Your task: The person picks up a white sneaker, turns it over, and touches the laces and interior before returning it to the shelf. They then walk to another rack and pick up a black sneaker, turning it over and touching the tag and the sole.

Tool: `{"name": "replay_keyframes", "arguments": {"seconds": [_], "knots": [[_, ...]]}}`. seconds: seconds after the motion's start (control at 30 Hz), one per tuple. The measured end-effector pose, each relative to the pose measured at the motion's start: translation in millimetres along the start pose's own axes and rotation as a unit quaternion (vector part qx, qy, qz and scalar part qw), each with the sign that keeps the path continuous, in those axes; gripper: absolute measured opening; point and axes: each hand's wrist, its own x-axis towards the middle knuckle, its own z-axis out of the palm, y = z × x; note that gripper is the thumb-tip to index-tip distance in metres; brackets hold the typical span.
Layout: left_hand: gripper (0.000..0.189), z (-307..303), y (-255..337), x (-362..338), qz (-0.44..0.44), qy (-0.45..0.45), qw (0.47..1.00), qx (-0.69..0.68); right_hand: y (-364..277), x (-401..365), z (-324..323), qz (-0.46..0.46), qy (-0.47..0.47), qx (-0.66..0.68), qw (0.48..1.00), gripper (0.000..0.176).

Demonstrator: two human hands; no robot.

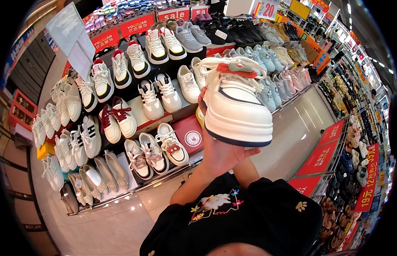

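Observation:
A white chunky shoe [237, 113] with navy trim, white laces and a red and grey ornament hangs in the air at the centre, toe toward the lower right. My left hand [222, 157] is closed on it from below and from its left side, with fingertips at the shoe's left edge. My right hand [250, 152] is close under the sole at the right, mostly hidden behind my left hand and the shoe, so its grip cannot be made out.
Tiered display with rows of shoes [153, 96] at left and ahead. A dark red box [192, 135] stands near its front edge. Red sale signs [136, 25] line the back. Tiled aisle floor [288, 132] runs to the right, beside another shoe rack [345, 170].

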Motion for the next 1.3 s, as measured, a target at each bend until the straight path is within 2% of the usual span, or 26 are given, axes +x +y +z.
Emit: {"name": "replay_keyframes", "arguments": {"seconds": [0.1,0.2,0.27,0.4,0.47,0.5,0.57,0.6,0.63,0.67,0.7,0.77,0.8,0.83,0.87,0.9,0.97,1.1,1.13,1.17,1.23,1.27,1.3], "knots": [[0.086,-4,0,0,0.001,0.013,1.000,0.029,-1,-4,-3,0.008,0.012,-0.019,1.000,0.068],[0.085,-3,1,4,-0.006,-0.012,0.999,0.034,-2,-12,-7,0.019,0.032,-0.039,0.999,0.067],[0.083,0,0,3,-0.013,0.027,0.999,0.018,-2,-12,-12,0.028,0.039,-0.061,0.997,0.067],[0.082,-11,4,2,0.001,0.008,1.000,-0.004,1,-19,-26,0.058,0.052,-0.125,0.989,0.066],[0.081,-45,9,4,0.030,-0.007,0.999,-0.017,1,-25,-39,0.079,0.040,-0.186,0.979,0.065],[0.076,-39,12,1,0.064,-0.008,0.998,0.012,3,-24,-46,0.079,0.017,-0.240,0.967,0.065],[0.071,-54,29,4,0.071,-0.045,0.996,0.010,6,-26,-59,0.071,-0.036,-0.351,0.933,0.065],[0.066,-36,35,2,0.121,0.045,0.991,0.021,8,-26,-58,0.083,-0.013,-0.334,0.939,0.064],[0.063,-61,49,3,0.162,0.012,0.987,0.003,11,-23,-59,0.084,-0.005,-0.331,0.940,0.064],[0.064,-59,62,1,0.237,0.111,0.965,0.034,6,-13,-30,0.142,0.142,-0.187,0.962,0.052],[0.063,-67,80,1,0.319,0.130,0.934,0.097,9,-11,-23,0.090,0.130,-0.196,0.968,0.044],[0.064,-89,118,-13,0.474,0.200,0.841,0.165,0,-17,-7,0.062,0.115,-0.266,0.955,0.040],[0.063,-82,130,-22,0.552,0.258,0.756,0.240,-4,-20,-3,0.061,0.114,-0.265,0.955,0.040],[0.056,-76,140,-28,0.613,0.310,0.682,0.249,-6,-21,2,0.057,0.122,-0.292,0.947,0.039],[0.043,-84,155,-42,0.651,0.304,0.641,0.271,-7,-21,4,0.053,0.130,-0.317,0.938,0.039],[0.041,-81,162,-56,0.667,0.280,0.611,0.321,-5,-19,5,0.055,0.130,-0.314,0.939,0.039],[0.030,-74,165,-68,0.709,0.311,0.515,0.368,3,-16,6,0.057,0.103,-0.330,0.937,0.037],[0.035,-64,148,-68,0.723,0.302,0.490,0.382,32,-7,37,0.093,0.059,-0.315,0.943,0.040],[0.036,-63,143,-66,0.715,0.309,0.499,0.380,39,-4,38,0.104,0.030,-0.305,0.946,0.049],[0.037,-64,139,-62,0.713,0.292,0.505,0.389,46,-3,39,0.108,0.024,-0.305,0.946,0.049],[0.040,-60,127,-53,0.692,0.302,0.527,0.389,56,-2,41,0.075,-0.006,-0.277,0.958,0.058],[0.043,-56,121,-48,0.680,0.299,0.540,0.395,58,-3,41,0.078,-0.027,-0.261,0.962,0.073],[0.046,-59,118,-47,0.651,0.286,0.560,0.426,60,-5,38,0.078,-0.029,-0.260,0.962,0.073]]}}
